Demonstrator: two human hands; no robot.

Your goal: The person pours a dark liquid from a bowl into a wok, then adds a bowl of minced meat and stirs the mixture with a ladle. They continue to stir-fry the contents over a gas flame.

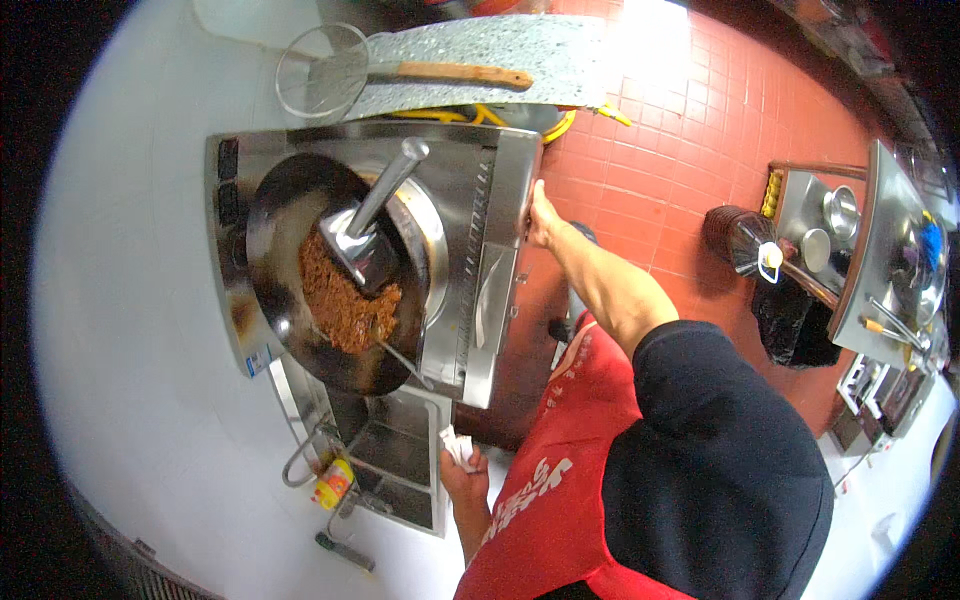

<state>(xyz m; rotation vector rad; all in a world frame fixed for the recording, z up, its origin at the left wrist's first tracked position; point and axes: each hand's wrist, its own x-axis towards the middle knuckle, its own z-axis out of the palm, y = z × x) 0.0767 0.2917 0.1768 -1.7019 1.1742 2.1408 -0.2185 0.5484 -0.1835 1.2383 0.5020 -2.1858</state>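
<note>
My left hand (pixel 466 480) is closed around a crumpled piece of white paper (pixel 459 450), near the front edge of the sink. My right hand (pixel 538 214) rests against the front edge of a stainless-steel stove (pixel 469 225); its fingers are partly hidden there. On the stove sits a large dark wok (pixel 281 187) with a heap of brown, minced-looking food (pixel 337 304). A steel tool with a square head (pixel 367 259) and thick handle stands tilted in it, head against the food. A thin metal handle (pixel 405 364) leans over the wok's near rim, its other end in the food.
Beside the stove are a sink (pixel 441 480), a faucet (pixel 300 454) and a yellow bottle (pixel 334 484). A wire strainer (pixel 465 73) lies on a speckled counter (pixel 555 45). Behind me, a plastic jug of dark liquid (pixel 739 236) stands on red floor tiles near a steel table (pixel 874 277).
</note>
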